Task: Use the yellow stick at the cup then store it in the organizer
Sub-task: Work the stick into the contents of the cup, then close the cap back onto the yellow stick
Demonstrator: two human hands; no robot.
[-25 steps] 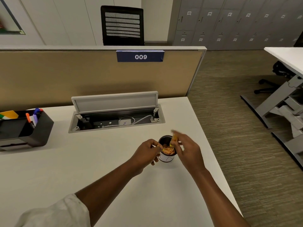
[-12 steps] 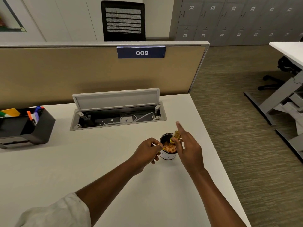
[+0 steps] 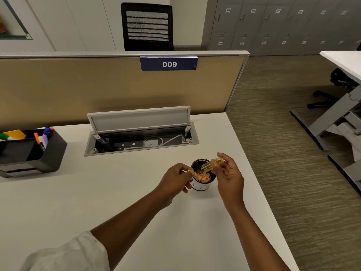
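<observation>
From my remote view through the head camera I look down on a white desk (image 3: pixel 82 202), and I will place everything relative to the cup (image 3: pixel 203 178) that stands near the desk's right edge. Far to the left of the cup, at the desk's left edge, sits a black organizer (image 3: pixel 46 153) with coloured pens (image 3: pixel 44 136) standing upright in one of its compartments. Behind the cup and a little to its left is an open cable tray (image 3: pixel 140 142) sunk into the desk, its grey lid (image 3: pixel 139 119) tilted up and white cables lying inside. Behind that runs a tan divider panel (image 3: pixel 78 89) carrying a blue tag marked 009 (image 3: pixel 169 64). The left hand (image 3: pixel 174 179) rests just left of the cup, touching its side, fingers curled narrowly around a small yellow piece (image 3: pixel 190 171) — I cannot tell what that piece is. The cup itself is dark with a white label and holds orange flakes (image 3: pixel 203 176). Over its rim, tilted with the lower end pointing down into the cup, is the yellow stick (image 3: pixel 212 163) — translucent and pinched between thumb and fingers of the right hand (image 3: pixel 229 177), which is just right of the cup. Further right of the cup, beyond the desk edge, is carpeted floor (image 3: pixel 283 173).
</observation>
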